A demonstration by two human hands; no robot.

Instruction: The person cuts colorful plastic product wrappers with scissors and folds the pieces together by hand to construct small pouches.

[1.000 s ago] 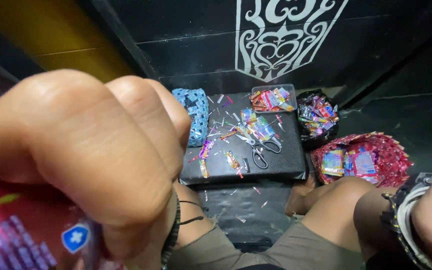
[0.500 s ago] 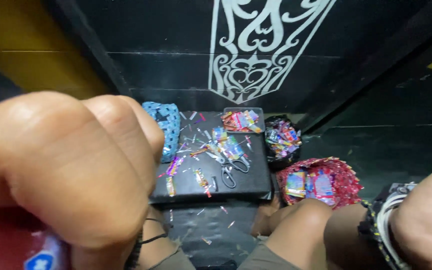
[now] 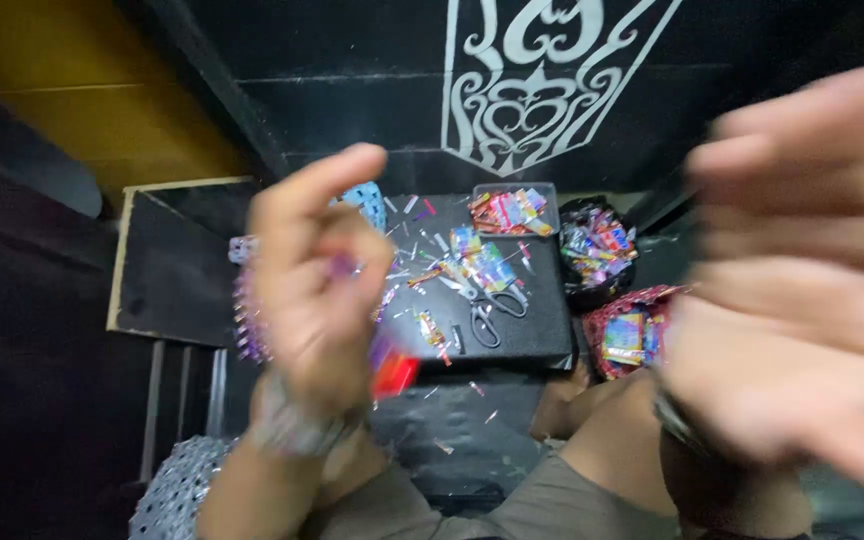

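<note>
**Caller:** Both hands have pulled back from the lens! Half a second ago the left hand (image 3: 317, 290) was a big clenched fist filling the near corner, gripping a red packet; now it sits further out, smaller in view, index finger up and the other fingers (image 3: 357, 235) curled in.

**Partner:** And the red packet (image 3: 392, 372)?

**Caller:** It has slipped to just below the left palm, touching it or very close. Motion blur is heavy, so I cannot tell whether the fingers hold it.

**Partner:** What about the right hand (image 3: 802, 300)? Earlier only a wrist and a watch showed at the right edge.

**Caller:** It has swung up and now covers the whole right side, palm spread, fingers released and stretched apart, gripping nothing.

**Partner:** Has the view shifted too?

**Caller:** Yes, the black board (image 3: 512, 320) on the floor now shows between the two hands, where before the fist hid its left part. Scissors (image 3: 487, 310) lie on it among bright foil strips (image 3: 477, 255), same as before.

**Partner:** And around the board?

**Caller:** A clear tray of wrappers (image 3: 512, 208) at its far edge, a black bag of wrappers (image 3: 597, 250) just beside its right corner, and a red woven basket (image 3: 632, 335) near the person's knee (image 3: 602, 440). A purple woven strip (image 3: 247, 320) hangs blurred behind the left hand, possibly attached to it, though that is hard to judge.
</note>
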